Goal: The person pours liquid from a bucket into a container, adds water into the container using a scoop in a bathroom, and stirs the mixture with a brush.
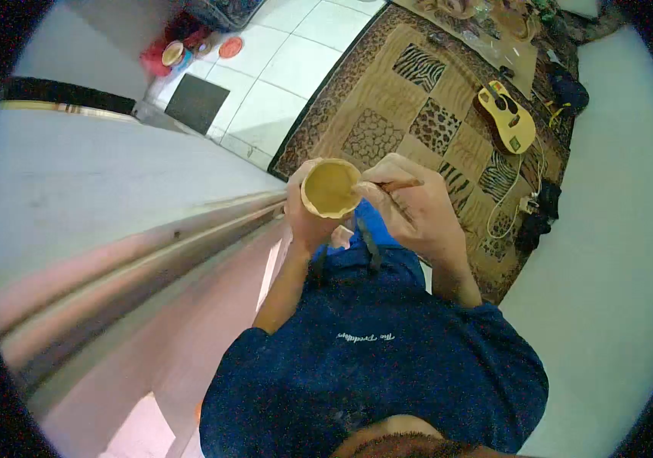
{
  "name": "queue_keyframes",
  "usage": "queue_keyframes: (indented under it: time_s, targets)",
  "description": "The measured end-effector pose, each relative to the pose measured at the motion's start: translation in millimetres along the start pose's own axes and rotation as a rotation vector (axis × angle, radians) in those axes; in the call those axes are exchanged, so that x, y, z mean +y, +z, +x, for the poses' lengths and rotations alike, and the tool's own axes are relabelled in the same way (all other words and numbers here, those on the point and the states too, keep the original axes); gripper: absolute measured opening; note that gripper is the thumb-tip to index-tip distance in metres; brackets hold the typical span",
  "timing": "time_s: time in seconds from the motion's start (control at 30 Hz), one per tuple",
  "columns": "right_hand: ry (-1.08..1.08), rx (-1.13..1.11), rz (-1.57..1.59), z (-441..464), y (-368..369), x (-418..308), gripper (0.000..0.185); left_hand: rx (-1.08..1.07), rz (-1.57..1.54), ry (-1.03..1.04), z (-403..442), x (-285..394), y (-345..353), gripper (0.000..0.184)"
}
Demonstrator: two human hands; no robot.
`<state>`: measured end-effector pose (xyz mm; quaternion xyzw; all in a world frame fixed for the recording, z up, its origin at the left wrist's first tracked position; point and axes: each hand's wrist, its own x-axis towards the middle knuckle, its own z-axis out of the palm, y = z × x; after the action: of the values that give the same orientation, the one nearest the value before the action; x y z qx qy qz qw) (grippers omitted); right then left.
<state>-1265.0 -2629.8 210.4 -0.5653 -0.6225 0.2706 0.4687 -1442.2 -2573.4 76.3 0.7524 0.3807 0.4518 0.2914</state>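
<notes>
In the head view a round tan cup (pixel 331 189) with an uneven rim has its opening turned up towards me. The inside looks yellowish, and I cannot tell whether it holds anything. My left hand (pixel 305 217) wraps round the cup's left side. At the opposite rim is my right hand (pixel 414 202), pinching a thin brown stick-like tool (pixel 406 183). Its fingertips meet the cup's edge, and the tool's working end is hidden. Just below the cup a small pale pink piece (pixel 342 237) shows, its kind unclear.
A patterned rug (pixel 376 133) covers the floor, with a yellow guitar-shaped object (pixel 508 118) and a white cable (pixel 500 217) on it. White tiles (pixel 296 61) adjoin it, with a red lid (pixel 230 47) and grey square (pixel 197 103). A long ledge (pixel 151 248) runs close on my left.
</notes>
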Motion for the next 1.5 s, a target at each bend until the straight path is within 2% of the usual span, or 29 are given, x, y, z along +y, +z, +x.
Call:
queue_keyframes:
  time_s: [0.1,0.17,0.23,0.33,0.37,0.4,0.47,0.53,0.57,0.6,0.67,0.73,0.8,0.83,0.9,1.0,1.03,1.13,1.17,1.27,1.3,1.4,1.5]
  targets:
    - [-0.022,-0.013,-0.068,37.3,-39.3,11.2,0.013,0.005,-0.002,0.076,41.0,8.1,32.9,0.086]
    - [-0.099,-0.024,0.017,60.3,-53.3,14.9,0.013,0.027,-0.029,0.088,71.0,17.2,51.7,0.085]
    - [-0.143,-0.069,0.081,79.1,-67.4,12.0,0.013,0.056,-0.250,-0.045,87.9,8.4,71.9,0.084]
    - [-0.032,-0.118,0.063,101.6,-97.3,14.2,0.012,0.078,-0.210,-0.060,122.3,8.1,85.6,0.082]
    - [0.025,-0.105,-0.004,111.6,-105.1,21.9,0.012,0.094,-0.153,0.010,138.4,7.1,90.8,0.082]
    - [0.010,-0.069,-0.026,125.3,-107.2,28.1,0.012,0.107,-0.095,0.078,152.2,3.6,96.4,0.082]
    - [-0.019,0.007,-0.070,156.1,-108.8,42.4,0.013,0.136,-0.179,0.050,171.5,-12.9,110.5,0.082]
    - [-0.116,-0.045,0.014,190.7,-107.5,58.6,0.013,0.153,-0.173,0.038,198.5,-31.4,119.2,0.084]
    - [-0.126,-0.083,0.062,206.4,-107.8,63.1,0.012,0.115,-0.002,0.055,213.0,-37.7,119.3,0.087]
    - [-0.135,-0.126,0.111,222.4,-107.1,67.4,0.012,0.111,0.006,0.044,226.1,-48.1,120.7,0.087]
    - [-0.070,-0.148,0.048,259.0,-113.4,80.9,0.012,0.111,0.019,0.025,256.4,-70.8,125.2,0.086]
    - [-0.025,-0.095,-0.073,302.5,-117.1,91.7,0.013,0.100,-0.006,0.037,294.5,-81.6,122.9,0.078]
    - [-0.062,-0.098,-0.070,353.5,-113.1,98.2,0.013,0.135,-0.056,0.085,336.9,-97.9,129.0,0.074]
    - [-0.107,-0.136,-0.019,377.9,-108.2,103.0,0.012,0.133,-0.144,-0.054,355.0,-98.2,126.0,0.070]
    - [-0.148,-0.232,0.101,420.2,-102.3,104.8,0.012,0.127,-0.122,-0.038,384.9,-122.0,120.6,0.073]
    - [-0.044,-0.231,0.002,477.3,-100.0,106.8,0.014,0.192,-0.144,0.020,438.2,-152.8,109.6,0.082]
    - [-0.080,-0.183,-0.117,499.6,-95.2,109.5,0.015,0.205,-0.116,0.017,452.4,-161.0,104.1,0.083]
    - [-0.195,-0.260,-0.055,560.5,-76.0,124.5,0.014,0.227,-0.132,-0.051,487.1,-190.2,91.9,0.085]
    - [-0.152,-0.328,0.104,577.6,-69.0,127.2,0.014,0.235,-0.105,-0.065,498.8,-198.6,87.4,0.085]
    - [-0.063,-0.445,0.224,623.6,-53.2,140.5,0.013,0.320,-0.124,-0.119,526.1,-223.7,79.0,0.084]
    - [0.042,-0.418,0.065,640.5,-49.9,132.9,0.012,0.358,-0.145,-0.134,535.1,-232.2,77.1,0.084]
    - [-0.138,-0.408,0.097,697.9,-31.2,154.7,0.011,0.375,0.113,-0.097,570.1,-255.5,70.7,0.085]
    - [-0.112,-0.603,0.200,758.1,-28.9,171.9,0.012,0.435,-0.002,-0.155,623.7,-276.8,66.8,0.087]
